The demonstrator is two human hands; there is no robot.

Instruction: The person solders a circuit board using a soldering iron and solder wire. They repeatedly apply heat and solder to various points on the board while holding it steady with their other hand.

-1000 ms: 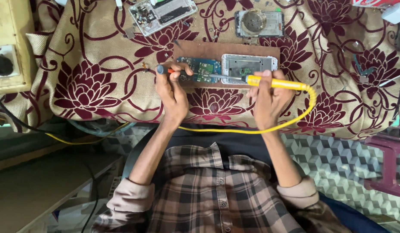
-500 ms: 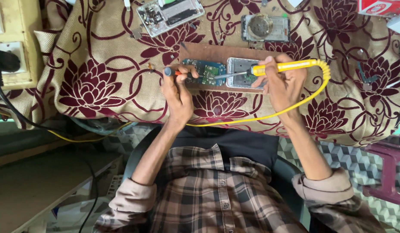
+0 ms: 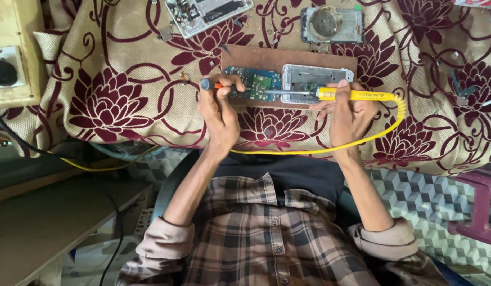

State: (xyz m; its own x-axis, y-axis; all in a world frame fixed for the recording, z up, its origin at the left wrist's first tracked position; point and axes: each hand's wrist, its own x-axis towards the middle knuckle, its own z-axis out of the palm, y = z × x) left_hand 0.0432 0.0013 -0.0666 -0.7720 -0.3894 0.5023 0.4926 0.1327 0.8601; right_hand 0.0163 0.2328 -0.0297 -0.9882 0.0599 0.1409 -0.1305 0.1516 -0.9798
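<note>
Fingers of my left hand (image 3: 219, 108) clamp a screwdriver (image 3: 213, 85) while my right hand (image 3: 347, 114) grips a yellow soldering iron (image 3: 356, 95), tip pointing nine o'clock over the green circuit board (image 3: 253, 83) on a brown wooden slab (image 3: 266, 57).

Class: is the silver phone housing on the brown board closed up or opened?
Opened: the silver phone housing shows bare inner parts, and its green circuit board lies apart beside it on the brown board.

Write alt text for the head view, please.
The right hand holds a yellow soldering iron with its tip toward a green circuit board; the left hand holds a small screwdriver beside it, above a floral cloth.
</note>
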